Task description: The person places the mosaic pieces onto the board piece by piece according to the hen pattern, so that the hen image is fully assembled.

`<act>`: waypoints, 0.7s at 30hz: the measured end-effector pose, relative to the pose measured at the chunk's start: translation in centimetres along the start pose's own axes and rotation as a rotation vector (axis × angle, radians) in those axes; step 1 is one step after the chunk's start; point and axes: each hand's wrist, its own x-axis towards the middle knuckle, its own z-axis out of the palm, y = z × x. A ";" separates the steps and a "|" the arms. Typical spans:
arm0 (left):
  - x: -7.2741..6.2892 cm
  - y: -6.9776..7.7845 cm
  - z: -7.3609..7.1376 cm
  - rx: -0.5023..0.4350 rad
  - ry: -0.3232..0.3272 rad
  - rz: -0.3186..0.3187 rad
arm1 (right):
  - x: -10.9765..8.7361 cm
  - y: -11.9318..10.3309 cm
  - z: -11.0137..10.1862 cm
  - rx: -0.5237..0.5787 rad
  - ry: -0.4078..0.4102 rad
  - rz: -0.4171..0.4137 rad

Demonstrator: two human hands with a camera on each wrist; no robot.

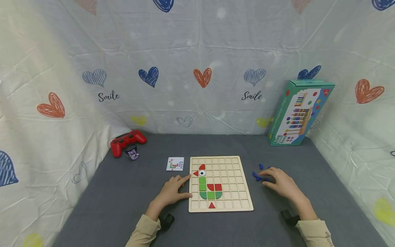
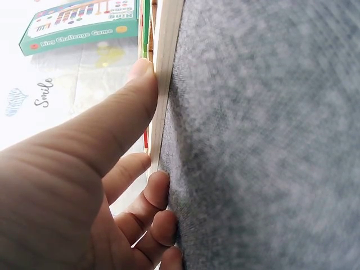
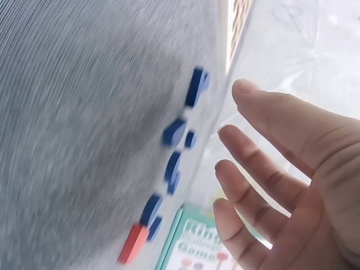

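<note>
I've got the grid board [image 1: 232,178] flat on the grey table [image 1: 123,195], coloured pieces [image 1: 202,187] set in it. Left hand [image 1: 170,190]: thumb and index spread, touching the board's left edge. Right hand [image 1: 281,183]: fingers apart, gripping nothing, just by blue pieces [image 3: 174,133] right of the board. Printed card [image 1: 175,164] beside its upper left.

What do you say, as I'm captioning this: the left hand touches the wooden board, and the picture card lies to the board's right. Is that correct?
Not quite: the picture card lies to the left of the wooden board, as the head view shows. The left hand does touch the board.
</note>
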 end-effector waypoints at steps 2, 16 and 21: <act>0.0 0.0 0.0 0.003 0.000 0.001 | -0.2 0.6 -0.2 -0.006 0.008 -0.001; 0.1 -0.1 0.0 0.003 -0.009 -0.007 | -1.4 3.6 -1.3 -0.070 0.007 0.020; 0.1 0.0 0.0 0.005 -0.008 -0.007 | -1.6 4.4 -1.3 -0.085 -0.005 0.040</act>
